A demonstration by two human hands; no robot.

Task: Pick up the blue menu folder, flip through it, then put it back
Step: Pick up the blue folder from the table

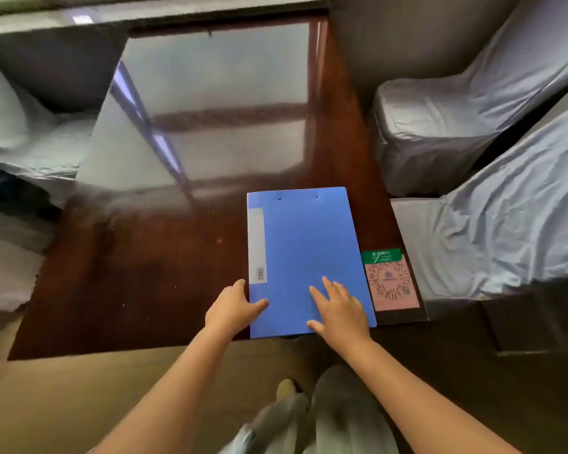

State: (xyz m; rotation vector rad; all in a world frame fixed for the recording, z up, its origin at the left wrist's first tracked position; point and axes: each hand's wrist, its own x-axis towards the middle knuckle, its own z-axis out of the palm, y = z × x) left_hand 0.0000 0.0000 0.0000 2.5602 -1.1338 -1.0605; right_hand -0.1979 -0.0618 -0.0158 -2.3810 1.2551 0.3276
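Folder [304, 253] flat on glossy wooden table [145, 290], both hands' fingers [322, 290] released.

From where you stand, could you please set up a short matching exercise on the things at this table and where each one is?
Column one:
1. blue folder
2. QR code card
3. left hand
4. right hand

Column two:
A. flat on the folder's cover
B. at the folder's left edge
C. closed on the table, near its front edge
D. right of the folder

Pairs: 1-C, 2-D, 3-B, 4-A
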